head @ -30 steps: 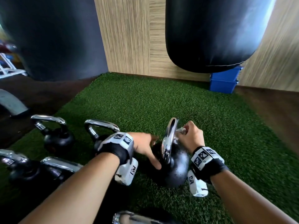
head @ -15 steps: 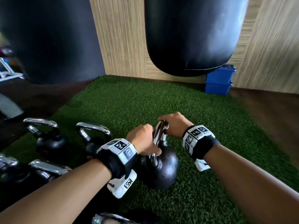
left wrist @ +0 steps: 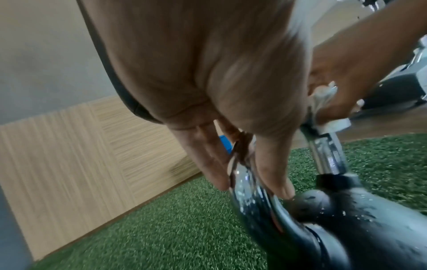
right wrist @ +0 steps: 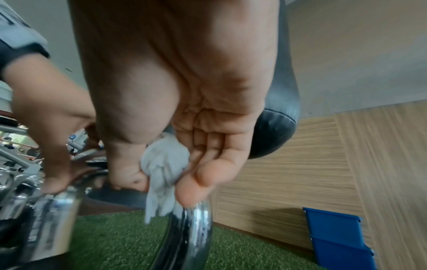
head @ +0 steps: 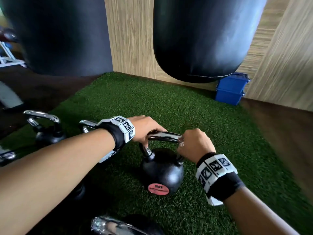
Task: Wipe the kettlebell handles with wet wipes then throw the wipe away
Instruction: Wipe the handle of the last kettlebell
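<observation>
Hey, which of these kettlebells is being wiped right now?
The kettlebell with the red label, right of the others; both hands grip its chrome handle, the right hand pressing the wipe on it.

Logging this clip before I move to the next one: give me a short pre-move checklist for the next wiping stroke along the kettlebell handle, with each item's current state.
1. Wipe in hand: ok. The right hand pinches the wet wipe.
2. Wipe on metal: ok. It lies against the right end of the chrome handle.
3. Kettlebell steadied: ok. The left hand grips the handle's left end.
4. Kettlebell upright on the turf: ok. The kettlebell stands with its handle on top.
5. Stroke path free: not ok. The left hand covers the left corner.
6. Bin for the wipe: cannot tell. Only blue boxes show by the wall.
</observation>
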